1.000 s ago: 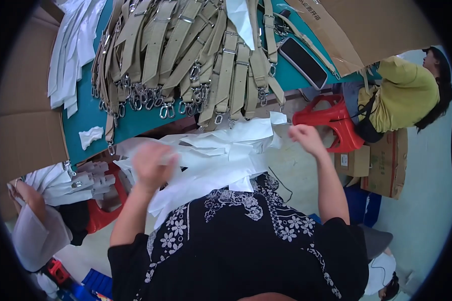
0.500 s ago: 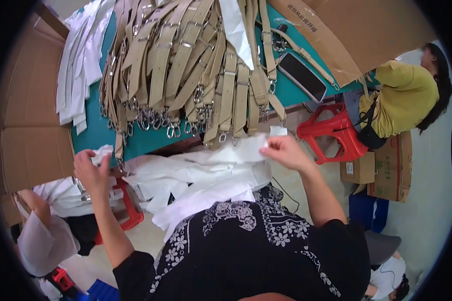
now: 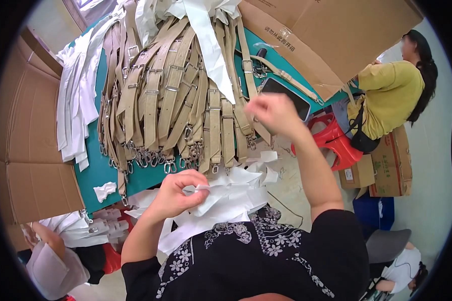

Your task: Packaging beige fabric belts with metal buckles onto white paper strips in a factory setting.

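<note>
My left hand is closed over my lap, pinching the end of a thin white strip that looks like paper. More white strips lie heaped on my lap beneath it. My right hand is raised over the table's front edge, beside the strap ends and the phone. Its fingers look curled but are smeared by motion, so what they hold, if anything, is unclear. In front of me lies a thick pile of beige straps with metal buckles and clips, their ends hanging toward me.
A crumpled white scrap lies on the green table. White strips drape at its left, beside a large cardboard box. Another box stands far right. A person in yellow sits near a red stool; others sit lower left and right.
My left hand has left the crumpled scrap on the table and moved right to the strips on my lap. My right hand has let go of a white strip and risen toward the strap pile.
</note>
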`<state>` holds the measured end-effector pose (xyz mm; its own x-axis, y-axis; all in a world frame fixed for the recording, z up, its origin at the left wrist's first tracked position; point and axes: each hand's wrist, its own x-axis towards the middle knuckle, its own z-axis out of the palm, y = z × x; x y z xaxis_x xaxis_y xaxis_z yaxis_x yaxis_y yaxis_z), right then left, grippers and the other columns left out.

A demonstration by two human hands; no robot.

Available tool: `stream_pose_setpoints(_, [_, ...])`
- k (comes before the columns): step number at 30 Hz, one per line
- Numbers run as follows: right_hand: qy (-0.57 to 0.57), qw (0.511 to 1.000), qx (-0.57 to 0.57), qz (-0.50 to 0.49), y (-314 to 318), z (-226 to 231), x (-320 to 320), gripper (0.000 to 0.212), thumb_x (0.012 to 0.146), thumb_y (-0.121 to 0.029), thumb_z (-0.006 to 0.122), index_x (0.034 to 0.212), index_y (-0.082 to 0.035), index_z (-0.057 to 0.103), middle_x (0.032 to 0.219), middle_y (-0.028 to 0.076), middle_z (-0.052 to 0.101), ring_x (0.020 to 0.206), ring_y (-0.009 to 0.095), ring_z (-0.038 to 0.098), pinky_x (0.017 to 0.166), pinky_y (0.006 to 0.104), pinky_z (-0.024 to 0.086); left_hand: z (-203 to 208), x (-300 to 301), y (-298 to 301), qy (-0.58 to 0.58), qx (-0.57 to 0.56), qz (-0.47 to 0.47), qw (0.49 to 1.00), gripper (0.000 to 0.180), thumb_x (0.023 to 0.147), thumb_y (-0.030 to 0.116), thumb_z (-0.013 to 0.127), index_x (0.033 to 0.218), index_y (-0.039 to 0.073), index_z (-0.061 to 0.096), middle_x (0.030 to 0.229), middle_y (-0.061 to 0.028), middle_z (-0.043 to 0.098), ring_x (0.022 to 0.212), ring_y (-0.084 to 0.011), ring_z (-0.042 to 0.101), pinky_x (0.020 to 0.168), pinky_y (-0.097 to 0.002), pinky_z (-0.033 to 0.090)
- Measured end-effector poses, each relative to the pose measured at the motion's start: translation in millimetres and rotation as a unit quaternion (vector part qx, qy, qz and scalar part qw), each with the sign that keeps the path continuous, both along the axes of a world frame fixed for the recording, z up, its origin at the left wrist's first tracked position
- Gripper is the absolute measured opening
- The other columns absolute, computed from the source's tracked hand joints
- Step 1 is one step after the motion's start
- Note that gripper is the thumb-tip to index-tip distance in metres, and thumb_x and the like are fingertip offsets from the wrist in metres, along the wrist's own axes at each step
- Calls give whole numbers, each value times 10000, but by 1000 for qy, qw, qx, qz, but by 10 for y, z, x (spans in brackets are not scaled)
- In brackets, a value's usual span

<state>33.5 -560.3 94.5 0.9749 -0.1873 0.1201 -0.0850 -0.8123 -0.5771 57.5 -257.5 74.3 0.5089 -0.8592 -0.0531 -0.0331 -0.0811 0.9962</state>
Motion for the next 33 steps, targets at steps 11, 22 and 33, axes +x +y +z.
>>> stream_pose_setpoints(11, [227,936,231,-137,-1137,-339,1247,304,696,-386,684,729,-88,631,672,31,580,564,129,506,463,292,375,10,181,-7,-18,40,72,996,139,805,72,519,806,-29,614,764,-38,563,728,-118,505,648,-245,405])
stream_pose_setpoints(22, [-40,659,750,45,-993,284,1121,220,901,-202,482,1000,-18,554,803,44,614,760,127,592,537,203,511,-139,176,9,-1,39,104,994,87,749,52,660,807,-14,662,770,-54,594,736,-121,524,659,-236,419])
stream_pose_setpoints(33, [67,740,664,82,682,252,43,296,780,-49,587,1055,8,493,942,104,593,759,167,624,622,264,547,-175,140,69,8,-5,156,988,130,639,12,745,755,31,691,693,-29,585,657,-101,511,579,-220,399])
